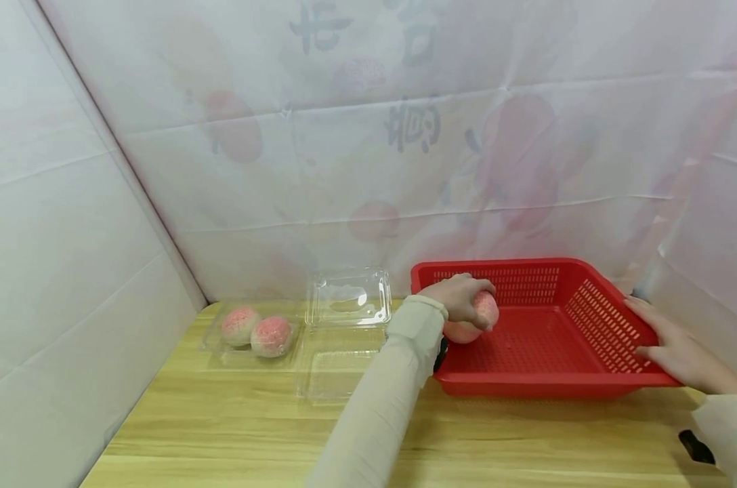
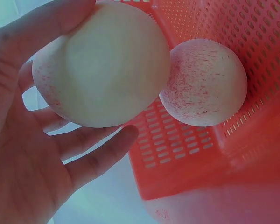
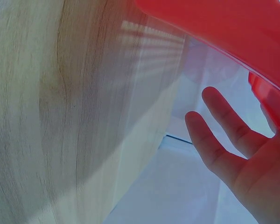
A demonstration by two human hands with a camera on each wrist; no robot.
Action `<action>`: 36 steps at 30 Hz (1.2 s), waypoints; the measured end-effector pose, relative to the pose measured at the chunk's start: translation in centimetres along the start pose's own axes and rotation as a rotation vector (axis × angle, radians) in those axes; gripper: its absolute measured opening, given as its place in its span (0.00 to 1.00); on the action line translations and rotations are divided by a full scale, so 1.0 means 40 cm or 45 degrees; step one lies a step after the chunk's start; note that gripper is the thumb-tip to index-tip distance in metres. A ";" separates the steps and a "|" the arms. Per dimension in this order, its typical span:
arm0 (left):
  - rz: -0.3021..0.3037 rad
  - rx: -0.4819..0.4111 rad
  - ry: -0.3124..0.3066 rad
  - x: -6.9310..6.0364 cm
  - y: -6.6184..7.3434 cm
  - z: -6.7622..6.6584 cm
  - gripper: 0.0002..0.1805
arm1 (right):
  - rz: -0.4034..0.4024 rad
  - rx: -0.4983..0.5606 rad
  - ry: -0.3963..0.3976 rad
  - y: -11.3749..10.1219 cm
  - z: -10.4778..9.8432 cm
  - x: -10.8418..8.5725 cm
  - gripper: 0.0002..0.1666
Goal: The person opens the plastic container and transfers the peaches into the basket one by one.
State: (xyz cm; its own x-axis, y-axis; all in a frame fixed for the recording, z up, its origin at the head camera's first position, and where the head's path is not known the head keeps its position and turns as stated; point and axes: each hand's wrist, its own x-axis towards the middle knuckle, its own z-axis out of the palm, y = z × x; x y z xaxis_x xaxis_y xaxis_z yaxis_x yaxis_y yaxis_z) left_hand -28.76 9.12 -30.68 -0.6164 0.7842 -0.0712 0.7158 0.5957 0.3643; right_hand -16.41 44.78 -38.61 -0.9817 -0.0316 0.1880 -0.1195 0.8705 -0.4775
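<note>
My left hand [image 1: 456,298] grips a round, pink-speckled white ball that looks like a peach [image 2: 107,65], thumb on one side and fingers on the other. It is over the left end of a red perforated plastic basket [image 1: 530,381]. A second such ball [image 2: 205,84] lies in the basket, just beneath the held one. At the basket's right end, my right hand [image 1: 679,352] holds the rim, thumb over the inner side. Two of its fingers [image 3: 214,149] stretch out beneath the rim in the right wrist view.
Left of the basket stands an open clear plastic clamshell box [image 1: 341,376], its lid [image 1: 348,298] raised at the back. Farther left, a clear box [image 1: 213,339] contains two similar pink-and-white balls [image 1: 272,337]. White printed sheets [image 1: 344,169] wall in the wooden table [image 1: 222,420].
</note>
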 end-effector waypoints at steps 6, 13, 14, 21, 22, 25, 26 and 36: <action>0.015 0.013 -0.012 0.006 0.004 0.012 0.31 | 0.033 -0.015 -0.037 0.001 -0.004 0.002 0.49; 0.001 0.050 -0.011 0.016 0.009 0.018 0.31 | -0.008 0.016 0.004 -0.003 0.003 -0.001 0.47; -0.003 0.052 -0.011 0.016 0.010 0.018 0.31 | -0.004 0.019 0.003 -0.003 0.003 -0.002 0.47; 0.003 0.012 -0.043 0.023 0.015 0.024 0.31 | 0.031 0.013 -0.015 0.001 0.002 -0.003 0.47; 0.014 0.021 -0.046 0.024 0.016 0.023 0.31 | 0.025 0.010 -0.005 0.004 0.004 -0.003 0.48; 0.012 0.050 -0.056 0.027 0.021 0.023 0.32 | 0.009 0.005 0.006 0.010 0.004 -0.003 0.48; 0.008 0.055 -0.060 0.027 0.023 0.022 0.32 | 0.000 0.010 0.012 0.012 0.005 -0.003 0.48; -0.044 -0.047 -0.122 0.017 0.040 0.014 0.30 | -0.066 0.002 0.061 0.016 0.010 -0.003 0.48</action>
State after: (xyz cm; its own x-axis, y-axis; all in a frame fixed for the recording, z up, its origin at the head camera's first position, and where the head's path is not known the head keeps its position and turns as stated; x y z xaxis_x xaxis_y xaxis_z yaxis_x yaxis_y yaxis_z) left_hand -27.87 10.71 -30.65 -0.6052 0.7772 -0.1720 0.6811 0.6174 0.3936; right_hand -16.41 45.12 -39.29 -0.9658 -0.0530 0.2536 -0.1704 0.8673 -0.4677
